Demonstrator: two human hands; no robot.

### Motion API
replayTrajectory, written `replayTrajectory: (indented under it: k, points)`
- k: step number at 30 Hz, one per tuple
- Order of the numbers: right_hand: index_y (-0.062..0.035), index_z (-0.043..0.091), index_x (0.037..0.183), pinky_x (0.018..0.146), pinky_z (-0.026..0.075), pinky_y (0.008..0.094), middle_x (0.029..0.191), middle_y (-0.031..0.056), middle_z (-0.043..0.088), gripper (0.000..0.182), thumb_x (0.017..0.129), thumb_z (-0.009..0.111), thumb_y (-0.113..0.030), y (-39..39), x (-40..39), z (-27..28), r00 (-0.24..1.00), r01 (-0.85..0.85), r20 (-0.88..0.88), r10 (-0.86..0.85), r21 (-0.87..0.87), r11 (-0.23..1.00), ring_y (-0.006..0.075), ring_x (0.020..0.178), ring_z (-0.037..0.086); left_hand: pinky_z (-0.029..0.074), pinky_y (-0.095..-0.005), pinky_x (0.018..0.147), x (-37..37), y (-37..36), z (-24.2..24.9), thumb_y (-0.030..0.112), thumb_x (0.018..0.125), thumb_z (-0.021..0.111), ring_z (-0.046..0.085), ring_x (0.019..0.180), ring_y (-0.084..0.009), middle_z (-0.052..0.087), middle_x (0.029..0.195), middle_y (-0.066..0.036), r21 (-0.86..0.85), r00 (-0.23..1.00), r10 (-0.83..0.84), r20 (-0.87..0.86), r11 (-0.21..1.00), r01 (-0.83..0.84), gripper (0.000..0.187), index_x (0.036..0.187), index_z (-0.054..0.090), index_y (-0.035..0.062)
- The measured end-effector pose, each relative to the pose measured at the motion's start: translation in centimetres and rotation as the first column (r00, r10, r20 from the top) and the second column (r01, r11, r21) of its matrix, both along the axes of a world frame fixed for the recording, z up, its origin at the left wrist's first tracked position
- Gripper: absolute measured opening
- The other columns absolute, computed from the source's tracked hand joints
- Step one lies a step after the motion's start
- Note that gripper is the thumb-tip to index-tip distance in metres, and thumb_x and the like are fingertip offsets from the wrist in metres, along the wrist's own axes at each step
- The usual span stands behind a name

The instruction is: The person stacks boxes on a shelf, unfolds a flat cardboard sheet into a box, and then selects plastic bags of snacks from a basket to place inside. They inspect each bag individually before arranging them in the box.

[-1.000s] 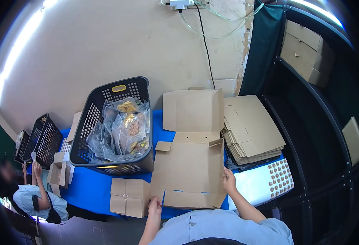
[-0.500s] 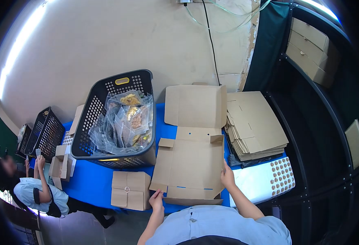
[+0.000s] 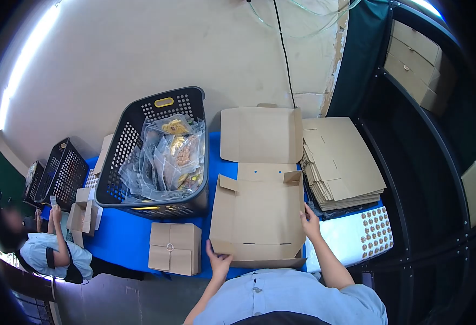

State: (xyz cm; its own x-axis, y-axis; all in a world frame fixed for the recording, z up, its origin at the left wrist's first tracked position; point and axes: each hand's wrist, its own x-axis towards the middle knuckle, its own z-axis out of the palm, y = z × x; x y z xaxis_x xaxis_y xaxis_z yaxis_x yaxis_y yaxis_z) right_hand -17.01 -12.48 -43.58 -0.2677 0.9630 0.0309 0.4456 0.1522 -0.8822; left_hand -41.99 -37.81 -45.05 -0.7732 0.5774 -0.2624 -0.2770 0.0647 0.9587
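A flat-cut cardboard box lies open on the blue table in front of me, its side walls partly raised and its lid flap lying back toward the wall. My left hand grips the near left corner of the box. My right hand presses against the box's right side wall. A small closed cardboard box sits just left of my left hand.
A black basket holding several clear bags stands at the left. A stack of flat cardboard blanks lies at the right, with a sticker sheet nearer. A seated person works at far left beside more baskets.
The box's side walls have been folded up from flat. My left hand moved right along the near edge; my right hand shifted slightly up the right wall.
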Motion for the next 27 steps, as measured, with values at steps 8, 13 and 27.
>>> replayTrajectory:
  k: [8,13,27]
  points:
    - [-0.0076,0.045,0.135,0.091,0.048,0.0400,0.123,0.0168,0.056,0.042,0.100,0.040,-0.031,-2.3,3.4,-1.8,0.894,-0.108,-0.425,-0.146,-0.519,0.848,0.0250,0.114,0.055,0.041,-0.0343,0.100,-1.8,0.8,1.4,-0.002,0.074,0.062,0.057,0.114,-0.0279,0.060,0.118,-0.021,-0.233,0.843,-0.429,-0.324,0.900,0.369,0.057,0.130,0.055,0.0082]
    - [-0.0078,0.026,0.145,0.083,0.053,0.0406,0.131,0.0220,0.049,0.074,0.094,0.031,-0.062,-6.5,5.5,1.4,0.964,-0.205,-0.263,-0.046,-0.838,0.506,0.0292,0.117,0.053,0.039,-0.0362,0.102,-1.2,1.0,5.1,-0.007,0.073,0.051,0.046,0.127,-0.0337,0.043,0.139,-0.023,-0.541,0.436,-0.508,-0.743,0.839,0.054,0.053,0.119,0.065,0.0148]
    - [-0.0021,0.064,0.094,0.081,0.050,0.0347,0.089,0.0110,0.062,0.024,0.077,0.073,-0.016,-10.5,5.8,8.1,0.967,-0.253,-0.062,0.245,-0.240,0.937,0.0225,0.084,0.062,0.027,-0.0266,0.108,-7.4,1.5,2.2,-0.025,0.070,0.029,0.036,0.135,-0.0272,0.041,0.142,-0.021,-0.271,0.653,-0.713,-0.254,0.701,0.660,0.070,0.119,0.065,0.0110]
